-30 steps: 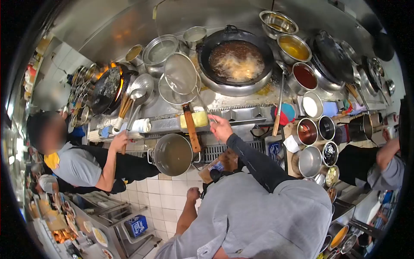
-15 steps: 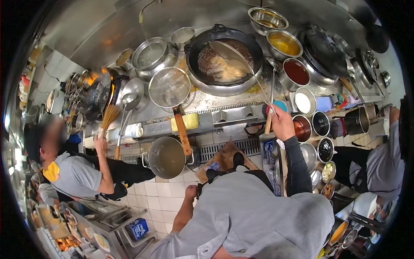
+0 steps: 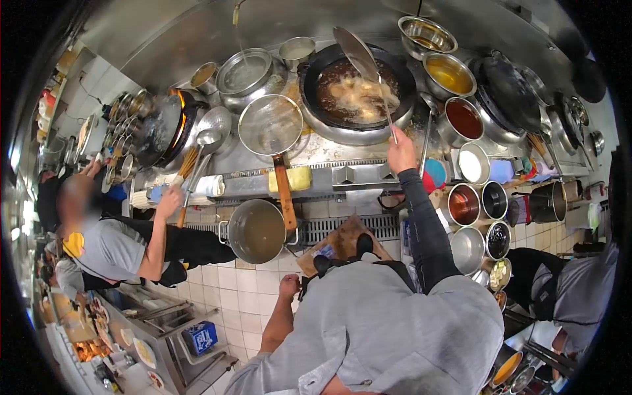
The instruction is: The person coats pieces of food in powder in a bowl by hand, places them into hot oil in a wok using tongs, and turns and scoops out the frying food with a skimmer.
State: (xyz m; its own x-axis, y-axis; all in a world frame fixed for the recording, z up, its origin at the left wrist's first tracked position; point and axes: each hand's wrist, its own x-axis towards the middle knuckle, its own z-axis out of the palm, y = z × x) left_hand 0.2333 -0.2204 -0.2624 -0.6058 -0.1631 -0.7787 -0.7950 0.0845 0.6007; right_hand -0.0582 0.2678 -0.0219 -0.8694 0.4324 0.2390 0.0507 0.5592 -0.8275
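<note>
My right hand [image 3: 403, 151] is closed round the handle of a large metal skimmer [image 3: 355, 54]. Its wide head is tilted up over the far left part of a black wok [image 3: 316, 108], above the oil. Pale food [image 3: 359, 95] bubbles in the dark oil below. My left hand [image 3: 289, 286] hangs by my waist, curled into a fist, with nothing visible in it. Closest to that hand is a two-handled pot [image 3: 258, 232] of cloudy liquid. A round wire strainer [image 3: 270, 125] with a wooden handle lies across the stove edge above this pot.
Bowls of oil [image 3: 449, 74] and red sauce [image 3: 463, 118] stand right of the wok, with several seasoning pots nearer. A co-worker [image 3: 112, 243] at left handles a bamboo brush [image 3: 189, 163] beside another wok with flames. Another person [image 3: 573, 283] stands at right.
The skimmer has swung up and its head is tilted more steeply. My right hand has moved forward and left. More pale food shows in the oil. The co-worker's brush hand is lower.
</note>
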